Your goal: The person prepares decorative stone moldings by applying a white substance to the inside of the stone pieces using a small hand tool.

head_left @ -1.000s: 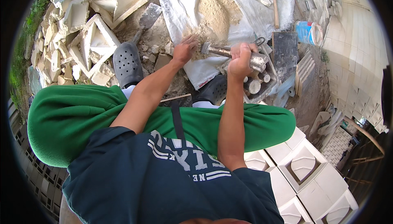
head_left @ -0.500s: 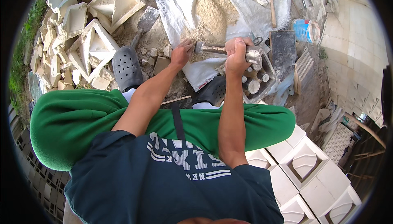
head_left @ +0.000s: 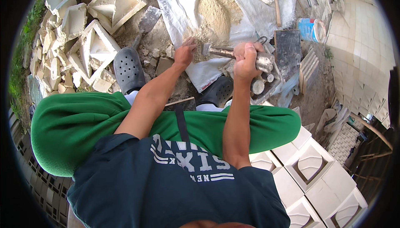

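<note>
My right hand (head_left: 246, 63) is wrapped round a chisel-like hand tool (head_left: 223, 52). Its thick end is crusted with pale dried material, and its flat, light tip points left toward my other hand. Fingers stretched out, my left hand (head_left: 184, 55) is at the near edge of a heap of beige powder (head_left: 213, 15), with a gap between it and the tool's tip. The heap lies on a white woven sheet (head_left: 177, 3). Beneath my right hand stands a box (head_left: 277, 87) of upright tools with round ends, partly hidden by the hand.
Broken cream plaster moulds (head_left: 116, 5) are piled at the left. A hammer (head_left: 278, 9), a dark board (head_left: 287, 47), a blue-and-white bucket (head_left: 307, 30) and wooden slats (head_left: 308, 67) lie to the right. Patterned white panels (head_left: 310, 165) are at the lower right.
My right hand has shifted slightly right and turned, drawing the tool's tip away from my left hand. My left fingers have straightened a little.
</note>
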A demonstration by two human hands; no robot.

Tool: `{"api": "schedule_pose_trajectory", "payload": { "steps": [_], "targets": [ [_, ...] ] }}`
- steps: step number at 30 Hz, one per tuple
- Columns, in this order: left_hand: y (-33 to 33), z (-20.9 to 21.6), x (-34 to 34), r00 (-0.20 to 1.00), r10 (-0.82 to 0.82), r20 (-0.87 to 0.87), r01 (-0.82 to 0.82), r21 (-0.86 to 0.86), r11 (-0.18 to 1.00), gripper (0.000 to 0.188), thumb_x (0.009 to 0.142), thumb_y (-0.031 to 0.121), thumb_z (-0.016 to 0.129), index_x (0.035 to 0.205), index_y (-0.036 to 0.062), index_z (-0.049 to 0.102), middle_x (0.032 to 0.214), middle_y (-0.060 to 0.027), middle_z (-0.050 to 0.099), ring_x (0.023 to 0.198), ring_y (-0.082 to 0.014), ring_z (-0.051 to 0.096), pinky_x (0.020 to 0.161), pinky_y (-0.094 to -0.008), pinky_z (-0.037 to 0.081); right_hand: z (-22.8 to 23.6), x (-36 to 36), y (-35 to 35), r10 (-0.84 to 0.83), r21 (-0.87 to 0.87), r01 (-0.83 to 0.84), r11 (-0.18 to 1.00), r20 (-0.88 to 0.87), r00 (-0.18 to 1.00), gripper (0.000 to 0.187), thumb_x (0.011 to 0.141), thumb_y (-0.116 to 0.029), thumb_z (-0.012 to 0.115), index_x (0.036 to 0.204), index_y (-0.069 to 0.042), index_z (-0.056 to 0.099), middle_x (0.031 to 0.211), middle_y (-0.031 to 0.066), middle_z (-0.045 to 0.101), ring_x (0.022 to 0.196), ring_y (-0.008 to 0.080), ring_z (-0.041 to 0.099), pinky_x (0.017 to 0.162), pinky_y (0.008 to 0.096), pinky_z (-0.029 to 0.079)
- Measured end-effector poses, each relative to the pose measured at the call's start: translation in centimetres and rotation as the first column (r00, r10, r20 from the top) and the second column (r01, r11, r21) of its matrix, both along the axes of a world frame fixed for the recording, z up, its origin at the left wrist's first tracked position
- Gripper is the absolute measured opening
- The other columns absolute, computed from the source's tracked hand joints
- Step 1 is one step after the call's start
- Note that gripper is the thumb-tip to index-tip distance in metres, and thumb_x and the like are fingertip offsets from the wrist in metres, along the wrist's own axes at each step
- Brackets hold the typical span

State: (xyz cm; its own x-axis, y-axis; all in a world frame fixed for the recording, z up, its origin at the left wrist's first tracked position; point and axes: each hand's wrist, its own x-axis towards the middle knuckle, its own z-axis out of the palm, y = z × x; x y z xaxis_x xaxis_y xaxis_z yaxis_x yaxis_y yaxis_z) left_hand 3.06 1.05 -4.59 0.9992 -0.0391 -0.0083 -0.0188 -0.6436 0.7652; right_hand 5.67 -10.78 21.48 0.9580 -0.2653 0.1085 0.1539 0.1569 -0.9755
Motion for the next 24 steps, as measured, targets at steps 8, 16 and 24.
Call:
{"api": "schedule_pose_trajectory", "payload": {
  "steps": [8,16,24],
  "targets": [
    [0.1,1.0,1.1,0.998,-0.014,0.061,0.015,-0.012,1.000,0.013,0.075,0.014,0.062,0.084,0.0117,0.070,0.122,-0.0072,0.053,0.113,-0.0276,0.048,0.091,-0.0354,0.042,-2.6,-1.6,1.1,-0.059,-0.185,0.064,0.981,0.032,0.998,0.013,0.079,0.001,0.048,0.065,-0.002,0.048,0.057,0.0018,0.048,0.050,0.0063,0.041,0.045,0.0216,0.033],
    [1.8,1.0,0.6,0.989,0.073,0.128,-0.076,0.019,0.997,0.013,0.074,0.012,0.064,0.086,0.0100,0.068,0.114,-0.0091,0.056,0.104,-0.0273,0.051,0.086,-0.0378,0.043,2.1,-1.3,0.6,0.050,0.230,-0.085,0.970,0.153,0.987,0.017,0.078,-0.001,0.049,0.063,-0.005,0.043,0.053,-0.0005,0.042,0.047,0.0055,0.035,0.042,0.0244,0.029],
    [1.8,1.9,0.1,0.997,0.041,0.067,-0.046,0.080,0.996,0.012,0.074,0.014,0.063,0.085,0.0118,0.068,0.097,-0.0039,0.061,0.093,-0.0259,0.054,0.081,-0.0372,0.042,-0.7,0.2,1.4,0.019,0.062,-0.015,0.998,-0.064,0.998,0.016,0.078,0.000,0.051,0.063,-0.002,0.047,0.053,-0.0010,0.044,0.049,0.0044,0.038,0.044,0.0224,0.030]
  ]
}}
